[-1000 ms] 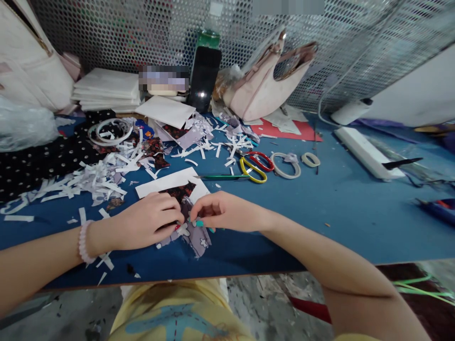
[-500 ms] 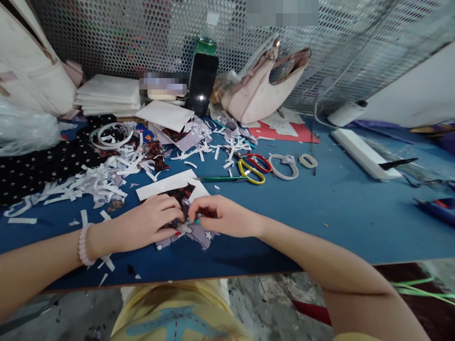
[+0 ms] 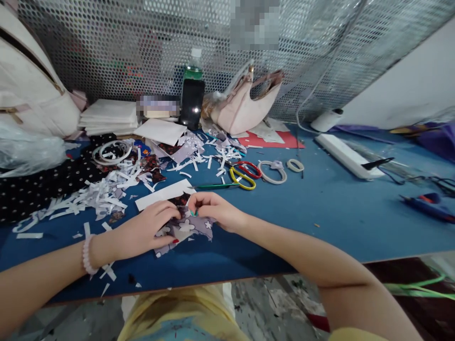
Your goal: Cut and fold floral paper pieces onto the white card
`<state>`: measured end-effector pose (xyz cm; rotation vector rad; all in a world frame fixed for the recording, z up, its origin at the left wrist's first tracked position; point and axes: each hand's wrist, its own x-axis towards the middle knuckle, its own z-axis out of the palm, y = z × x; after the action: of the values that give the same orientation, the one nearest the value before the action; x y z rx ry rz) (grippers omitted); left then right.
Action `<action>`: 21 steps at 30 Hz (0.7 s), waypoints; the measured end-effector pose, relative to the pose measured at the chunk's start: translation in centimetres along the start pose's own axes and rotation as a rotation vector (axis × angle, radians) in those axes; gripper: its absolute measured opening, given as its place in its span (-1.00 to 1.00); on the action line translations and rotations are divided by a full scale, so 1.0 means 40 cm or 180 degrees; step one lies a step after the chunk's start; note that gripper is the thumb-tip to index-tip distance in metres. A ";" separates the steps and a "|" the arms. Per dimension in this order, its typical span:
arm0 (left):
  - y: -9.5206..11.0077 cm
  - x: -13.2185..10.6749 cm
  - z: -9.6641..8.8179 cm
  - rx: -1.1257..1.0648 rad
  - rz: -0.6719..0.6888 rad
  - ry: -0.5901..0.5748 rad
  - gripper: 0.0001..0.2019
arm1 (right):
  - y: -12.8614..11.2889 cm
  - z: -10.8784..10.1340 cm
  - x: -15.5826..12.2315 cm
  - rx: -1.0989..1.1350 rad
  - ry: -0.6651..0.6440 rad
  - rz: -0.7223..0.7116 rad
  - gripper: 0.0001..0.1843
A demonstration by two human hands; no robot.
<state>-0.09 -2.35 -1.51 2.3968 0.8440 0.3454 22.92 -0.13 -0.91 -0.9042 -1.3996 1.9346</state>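
The left hand (image 3: 145, 232) pins down the purple flower-print fabric scrap (image 3: 190, 230) at six o'clock on the blue table (image 3: 337, 218). The right hand (image 3: 213, 210) pinches its top edge, fingertips nearly meeting. Yellow-and-red-handled scissors (image 3: 241, 175) lie at one o'clock.

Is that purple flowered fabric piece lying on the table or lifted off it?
Lying flat: the purple fabric piece rests on the blue table, left hand pressing it, right hand pinching its far edge.

Scissors (image 3: 216, 185), tape ring (image 3: 277, 164), paper scraps (image 3: 103, 192).
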 end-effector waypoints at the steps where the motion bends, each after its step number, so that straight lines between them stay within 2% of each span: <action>1: 0.001 0.000 -0.002 -0.0045 -0.0058 0.0010 -0.66 | -0.003 -0.004 0.001 0.0085 0.0077 0.0005 -0.90; 5: 0.011 0.001 -0.009 -0.0312 -0.0476 0.0011 -0.61 | -0.017 -0.021 0.004 0.0297 0.0308 -0.0273 -0.90; 9: 0.014 0.005 -0.015 -0.1026 -0.0829 0.0173 -0.52 | -0.010 -0.021 0.009 0.0187 0.0019 -0.0681 -0.90; 12: 0.010 0.011 -0.017 -0.1745 -0.0846 0.0458 -0.45 | 0.004 -0.013 0.010 -0.0135 -0.0323 -0.1040 -0.88; 15: 0.010 0.018 -0.023 -0.2308 -0.0934 0.0579 -0.37 | 0.014 -0.005 0.008 -0.0501 -0.0502 -0.1292 -0.83; 19: 0.018 0.023 -0.027 -0.2845 -0.1202 0.0833 -0.23 | 0.016 0.004 0.001 -0.1232 -0.0384 -0.1425 -0.70; 21: 0.019 0.025 -0.025 -0.2976 -0.1279 0.0957 -0.24 | 0.014 0.009 -0.002 -0.1622 -0.0276 -0.1534 -0.60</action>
<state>0.64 -1.79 -0.21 1.3013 0.9801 0.7481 22.63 -0.56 -1.34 -0.6146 -1.9958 1.2921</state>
